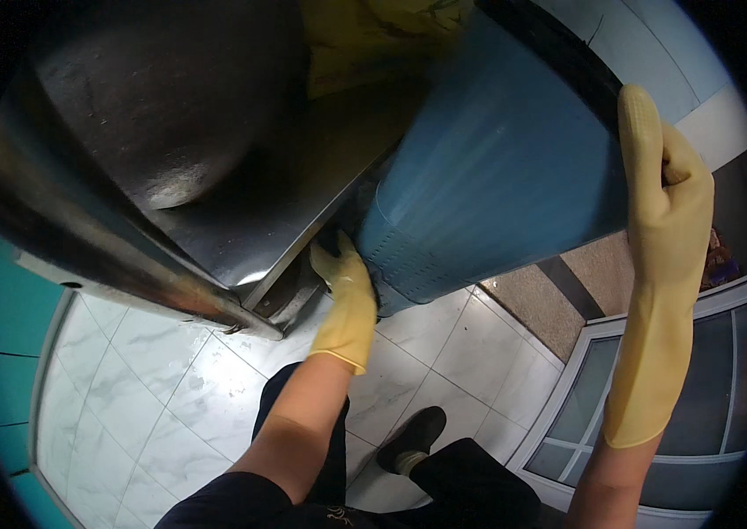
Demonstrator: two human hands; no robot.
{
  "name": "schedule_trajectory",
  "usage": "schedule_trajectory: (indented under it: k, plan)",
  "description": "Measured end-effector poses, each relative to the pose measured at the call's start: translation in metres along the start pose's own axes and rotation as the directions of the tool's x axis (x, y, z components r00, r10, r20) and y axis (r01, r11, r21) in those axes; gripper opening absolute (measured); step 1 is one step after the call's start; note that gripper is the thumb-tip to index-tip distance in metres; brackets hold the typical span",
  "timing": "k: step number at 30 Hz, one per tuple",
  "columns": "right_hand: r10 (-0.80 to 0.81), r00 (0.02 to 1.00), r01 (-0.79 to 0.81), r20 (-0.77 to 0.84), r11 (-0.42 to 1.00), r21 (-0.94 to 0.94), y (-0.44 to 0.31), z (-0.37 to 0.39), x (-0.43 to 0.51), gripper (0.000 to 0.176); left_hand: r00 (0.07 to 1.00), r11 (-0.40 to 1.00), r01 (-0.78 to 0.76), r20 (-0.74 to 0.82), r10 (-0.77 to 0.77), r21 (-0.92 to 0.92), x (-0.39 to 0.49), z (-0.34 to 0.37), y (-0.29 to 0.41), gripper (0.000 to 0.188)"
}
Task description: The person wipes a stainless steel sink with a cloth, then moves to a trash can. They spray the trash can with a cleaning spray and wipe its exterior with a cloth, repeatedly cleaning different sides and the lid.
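A large blue plastic bin (492,165) with a dark rim (565,59) leans across the upper right, its narrow base toward the middle of the view. At the rim's right end is my right hand (667,172) in a yellow rubber glove, gripping the bin with the thumb laid along the edge. My left hand (345,271), gloved the same way, is against the base of the bin. Its fingertips reach into shadow beside a metal ledge (307,241), so their hold is hidden. The bin's inside faces away from me.
Dark metal equipment (168,99) with a rounded body and curved steel side (115,218) fills the upper left. A yellow sheet-like thing (373,40) lies behind it. White tiles (168,370) cover the floor. A white-framed glass panel (671,370) stands right, teal panels (0,383) left.
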State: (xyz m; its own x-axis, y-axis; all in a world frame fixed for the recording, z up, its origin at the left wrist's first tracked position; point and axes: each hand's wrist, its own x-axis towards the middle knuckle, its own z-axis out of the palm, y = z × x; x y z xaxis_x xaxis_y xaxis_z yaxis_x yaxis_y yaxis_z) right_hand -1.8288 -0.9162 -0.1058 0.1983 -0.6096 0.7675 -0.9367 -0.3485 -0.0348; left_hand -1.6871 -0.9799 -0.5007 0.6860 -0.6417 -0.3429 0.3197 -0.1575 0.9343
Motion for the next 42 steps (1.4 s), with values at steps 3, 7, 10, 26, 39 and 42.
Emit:
schedule_trajectory:
  k: [3, 7, 10, 26, 39, 42]
  plan:
    - [0.04, 0.999, -0.04, -0.002, 0.999, 0.03, -0.002, 0.002, -0.001, 0.044, 0.959, 0.973, 0.181, 0.247, -0.142, -0.145, 0.02, -0.007, 0.026, 0.064]
    - [-0.018, 0.997, 0.018, -0.08, 1.0, -0.004, 0.0, 0.006, -0.001, 0.044, 0.957, 0.993, 0.02, 0.287, -0.052, 0.113, -0.013, -0.016, 0.068, 0.067]
    - [0.009, 0.998, -0.009, -0.069, 1.0, 0.002, 0.004, 0.008, -0.001, 0.043, 0.92, 0.974, -0.171, 0.33, 0.213, -0.152, -0.05, -0.019, 0.1, 0.062]
    - [-0.08, 0.993, 0.073, -0.09, 0.994, -0.079, 0.021, 0.011, -0.003, 0.035, 0.957, 0.994, 0.08, -0.274, -0.097, -0.074, -0.076, 0.021, -0.029, 0.064]
    - [-0.107, 0.987, 0.112, -0.12, 0.993, 0.034, 0.025, 0.01, -0.002, 0.034, 0.576, 0.468, 0.724, 0.071, -0.814, -0.506, -0.043, 0.015, -0.091, 0.046]
    - [-0.085, 0.991, 0.087, -0.107, 0.996, 0.017, 0.029, 0.01, -0.003, 0.036, 0.622, 0.515, 0.724, 0.112, -0.775, -0.459, -0.013, 0.017, -0.059, 0.041]
